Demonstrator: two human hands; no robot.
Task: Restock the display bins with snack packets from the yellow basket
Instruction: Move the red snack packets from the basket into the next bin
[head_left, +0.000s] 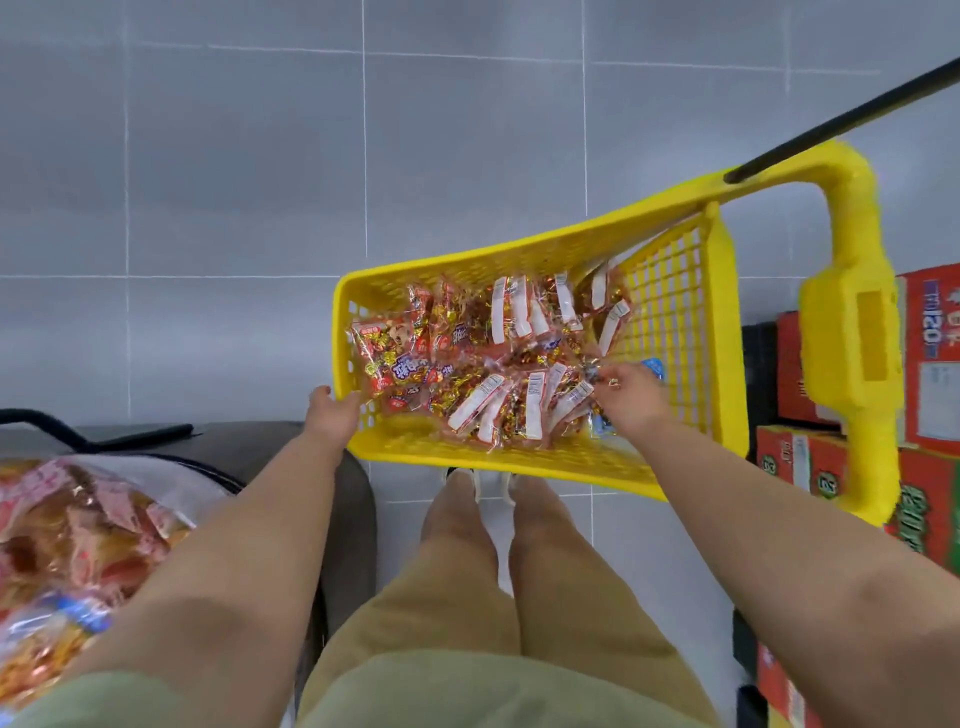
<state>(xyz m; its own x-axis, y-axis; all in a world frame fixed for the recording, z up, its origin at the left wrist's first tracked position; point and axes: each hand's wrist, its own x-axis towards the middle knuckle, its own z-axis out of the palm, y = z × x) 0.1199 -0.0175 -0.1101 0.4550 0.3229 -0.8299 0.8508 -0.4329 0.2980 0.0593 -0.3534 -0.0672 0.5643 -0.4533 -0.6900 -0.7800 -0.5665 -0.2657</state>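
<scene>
The yellow basket (670, 322) stands on the grey floor in front of my feet, holding several red and gold snack packets (467, 364) with white labels. My left hand (332, 415) grips the basket's near-left rim. Inside the basket on the right side, my right hand (628, 389) reaches down and its fingers pinch one snack packet (592, 371). At the lower left lies a display bin (67, 561) heaped with similar packets.
The basket's tall yellow handle (852, 338) with a black bar (841, 119) rises at the right. Red cardboard boxes (930, 364) are stacked at the right edge. A dark grey bin edge (353, 519) sits beside my left leg. Tiled floor stretches beyond the basket.
</scene>
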